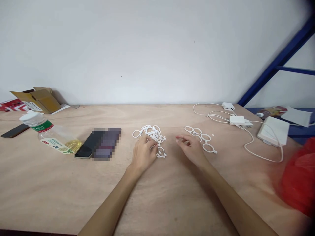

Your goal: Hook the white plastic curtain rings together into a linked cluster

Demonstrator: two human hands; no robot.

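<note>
Bare forearms [105, 209] stretch in from the lower edge over a pale wooden surface [157, 196], ending in two hands set a little apart. Left hand [144, 152]: it rests at a tangled pile of white rings [153, 131], its fingers bent and partly covering the near side; whether they pinch a ring, I cannot tell. A couple of loose rings [161, 152] lie just beside its thumb. Right hand [192, 147]: its fingers curl toward the thumb, tips near each other and pointing at the pile, though I cannot tell if they meet or hold anything. Next to this hand lies a group of separate rings [206, 137], laid flat, one of them partly hidden by the hand, with a tiny white bit [213, 134] just beyond. Farther left are a dark phone [83, 149], a pixelated patch beside it, a white-capped bottle [52, 139] with yellow liquid, and an open cardboard box [48, 101] near the wall [157, 52]. Over on the right are white cables [251, 149], an adapter [237, 120], a white box [274, 131] and a blurred red bag [300, 177], with a blue frame [268, 75] behind.
</note>
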